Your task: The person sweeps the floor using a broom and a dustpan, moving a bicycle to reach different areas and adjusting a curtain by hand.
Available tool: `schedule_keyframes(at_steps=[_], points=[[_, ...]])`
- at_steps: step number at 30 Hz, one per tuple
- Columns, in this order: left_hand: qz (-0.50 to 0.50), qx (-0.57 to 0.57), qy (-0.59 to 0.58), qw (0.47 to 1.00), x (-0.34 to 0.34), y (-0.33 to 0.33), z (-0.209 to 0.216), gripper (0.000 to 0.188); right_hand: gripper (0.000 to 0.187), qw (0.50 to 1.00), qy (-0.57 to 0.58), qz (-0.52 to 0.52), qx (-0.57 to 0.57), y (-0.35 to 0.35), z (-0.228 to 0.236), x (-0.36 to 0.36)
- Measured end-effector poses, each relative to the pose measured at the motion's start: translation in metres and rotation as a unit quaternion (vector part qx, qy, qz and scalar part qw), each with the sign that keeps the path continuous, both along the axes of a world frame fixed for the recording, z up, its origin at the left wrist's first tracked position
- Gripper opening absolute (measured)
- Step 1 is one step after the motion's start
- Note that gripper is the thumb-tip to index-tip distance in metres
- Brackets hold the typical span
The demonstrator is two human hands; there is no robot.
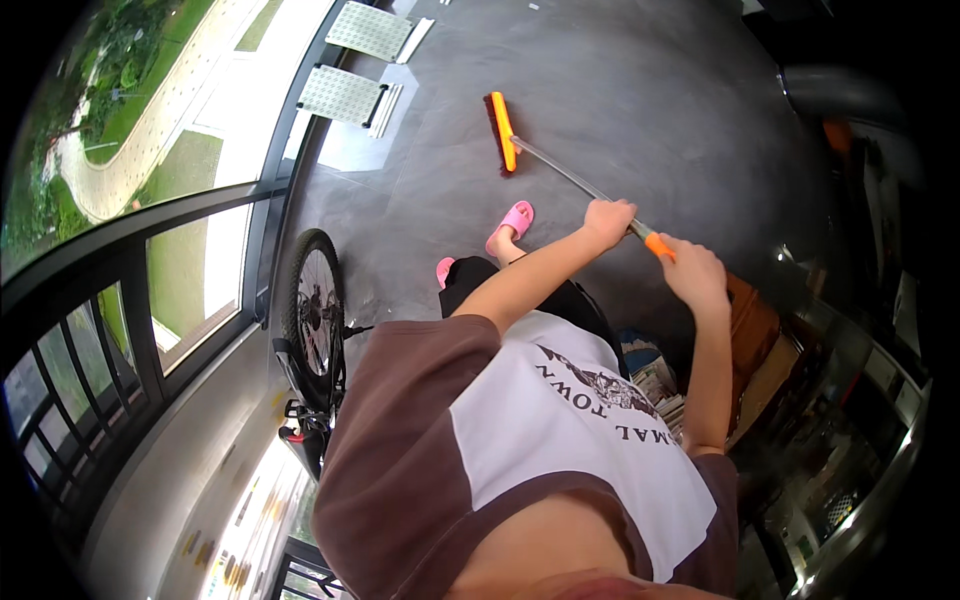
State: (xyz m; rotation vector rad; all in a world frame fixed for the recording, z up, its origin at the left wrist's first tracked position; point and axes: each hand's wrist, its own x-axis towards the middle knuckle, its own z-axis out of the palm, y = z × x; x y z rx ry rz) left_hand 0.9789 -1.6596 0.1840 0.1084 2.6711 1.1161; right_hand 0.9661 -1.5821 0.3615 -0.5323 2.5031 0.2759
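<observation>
Both hands are closed round the handle of a long broom. My left hand grips the silver pole partway down, while my right hand is wrapped round the orange grip at its upper end. Ahead of my feet, the broom's wide yellow-orange head meets the grey floor, its dark reddish bristles turned to the left. The pole slants from the head down to the right, toward my body.
A pink slipper is on my foot near the broom head. To the left stand a bicycle and tall windows. Two light patterned step-like panels lie by the glass. A brown box and stacked papers sit at my right.
</observation>
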Motion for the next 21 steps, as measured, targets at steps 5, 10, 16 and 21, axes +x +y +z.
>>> schedule_keyframes(at_steps=[5, 10, 16, 21], points=[[0.014, 0.003, 0.011, 1.000, 0.000, -0.010, 0.022, 0.019, 0.025, 0.996, -0.058, 0.003, -0.064, 0.015, 0.009, -0.024], [0.047, -0.015, -0.051, 0.998, 0.015, -0.042, -0.012, 0.019, 0.021, 0.992, -0.083, 0.062, -0.073, -0.007, -0.038, -0.025], [0.022, -0.026, -0.092, 0.995, -0.022, -0.025, -0.039, 0.016, 0.018, 0.998, -0.056, 0.020, -0.030, 0.000, -0.067, -0.032], [-0.069, 0.000, -0.059, 0.996, -0.069, 0.030, -0.041, 0.013, 0.020, 0.997, -0.040, -0.066, 0.028, 0.027, -0.052, -0.052]])
